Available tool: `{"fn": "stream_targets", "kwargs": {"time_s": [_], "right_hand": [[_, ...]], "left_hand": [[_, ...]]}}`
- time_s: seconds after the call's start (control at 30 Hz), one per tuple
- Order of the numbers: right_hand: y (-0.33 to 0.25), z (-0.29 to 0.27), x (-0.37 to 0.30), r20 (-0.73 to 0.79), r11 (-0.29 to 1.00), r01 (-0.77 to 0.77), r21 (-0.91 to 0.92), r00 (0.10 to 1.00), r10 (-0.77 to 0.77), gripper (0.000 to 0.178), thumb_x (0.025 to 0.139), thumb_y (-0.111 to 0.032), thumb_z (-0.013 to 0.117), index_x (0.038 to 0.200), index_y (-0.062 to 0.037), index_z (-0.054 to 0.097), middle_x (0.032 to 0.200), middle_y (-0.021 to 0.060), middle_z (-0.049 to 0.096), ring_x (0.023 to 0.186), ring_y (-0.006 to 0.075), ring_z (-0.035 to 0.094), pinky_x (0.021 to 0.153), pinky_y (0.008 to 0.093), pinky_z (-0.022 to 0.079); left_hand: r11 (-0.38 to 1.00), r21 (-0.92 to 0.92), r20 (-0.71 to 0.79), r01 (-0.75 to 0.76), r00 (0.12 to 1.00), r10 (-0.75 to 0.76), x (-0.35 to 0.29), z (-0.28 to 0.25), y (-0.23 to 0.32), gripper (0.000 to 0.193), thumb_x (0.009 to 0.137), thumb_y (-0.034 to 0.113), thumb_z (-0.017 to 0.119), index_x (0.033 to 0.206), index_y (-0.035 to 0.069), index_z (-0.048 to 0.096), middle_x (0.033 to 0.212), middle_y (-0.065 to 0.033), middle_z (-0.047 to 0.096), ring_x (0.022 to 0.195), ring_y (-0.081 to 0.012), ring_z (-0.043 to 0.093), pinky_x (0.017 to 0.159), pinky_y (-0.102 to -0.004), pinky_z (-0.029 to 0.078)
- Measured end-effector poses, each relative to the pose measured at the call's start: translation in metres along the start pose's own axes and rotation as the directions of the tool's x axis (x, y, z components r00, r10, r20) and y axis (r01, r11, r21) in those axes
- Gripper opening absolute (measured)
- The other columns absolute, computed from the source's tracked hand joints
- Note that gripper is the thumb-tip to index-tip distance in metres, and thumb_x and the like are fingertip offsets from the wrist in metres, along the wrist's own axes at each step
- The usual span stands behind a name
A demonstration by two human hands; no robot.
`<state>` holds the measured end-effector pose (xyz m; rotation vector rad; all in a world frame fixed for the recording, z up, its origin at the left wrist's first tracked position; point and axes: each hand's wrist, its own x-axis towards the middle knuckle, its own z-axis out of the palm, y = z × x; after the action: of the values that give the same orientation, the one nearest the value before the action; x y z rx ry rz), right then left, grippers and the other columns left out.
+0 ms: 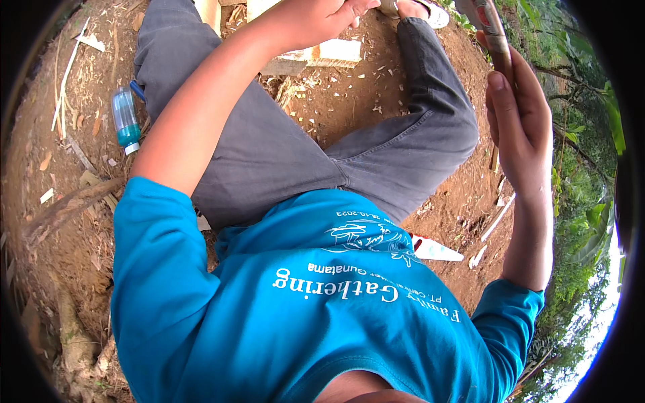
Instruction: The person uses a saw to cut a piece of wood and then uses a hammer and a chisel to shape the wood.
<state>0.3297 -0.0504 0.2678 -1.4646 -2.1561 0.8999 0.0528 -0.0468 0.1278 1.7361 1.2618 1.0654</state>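
Observation:
My right hand [521,111], raised at the upper right, is wrapped around the worn handle [496,40] of a bladed tool. A bit of its grey metal blade [465,8] shows at the upper edge, while the rest is out of the picture. My left hand [336,19] reaches to the top middle, its fingers curled and partly cut off by the edge. What those fingers hold, if anything, cannot be seen. Just below that hand, a pale wooden block [336,54] lies on the ground between my legs.
More pale timber [209,13] lies near my left leg. A clear bottle with blue-green liquid [125,121] rests on the dirt at left, near a branch [70,208]. A pointed white piece with red [437,249] lies beside my right hip. Wood chips litter the soil; green plants [584,134] stand at right.

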Motion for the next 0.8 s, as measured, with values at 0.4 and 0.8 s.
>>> {"fn": "stream_targets", "kwargs": {"time_s": [0.4,0.8], "right_hand": [[-0.011,-0.008,0.001,-0.03,0.959,0.243,0.146,0.97,-0.242,0.045,0.112,-0.019,0.045,0.15,0.0047,0.044,0.068,-0.0072,0.046,0.052,-0.0001,0.035,0.048,0.0183,0.027],[-0.008,-0.018,0.002,0.114,0.974,0.078,0.213,0.988,-0.104,0.042,0.11,-0.019,0.049,0.148,-0.0005,0.048,0.078,-0.0061,0.053,0.059,-0.0011,0.039,0.053,0.0165,0.031]], "left_hand": [[0.989,-0.088,0.159,0.12,0.982,-0.105,0.006,-0.005,0.013,0.045,0.106,0.023,0.056,0.143,0.002,0.042,0.118,-0.0218,0.062,0.108,-0.0337,0.065,0.094,-0.0427,0.051],[0.999,-0.019,0.085,-0.044,0.995,0.046,0.002,0.0,-0.002,0.047,0.105,0.022,0.058,0.145,0.003,0.041,0.118,-0.0206,0.062,0.102,-0.0305,0.065,0.093,-0.0428,0.052]]}}
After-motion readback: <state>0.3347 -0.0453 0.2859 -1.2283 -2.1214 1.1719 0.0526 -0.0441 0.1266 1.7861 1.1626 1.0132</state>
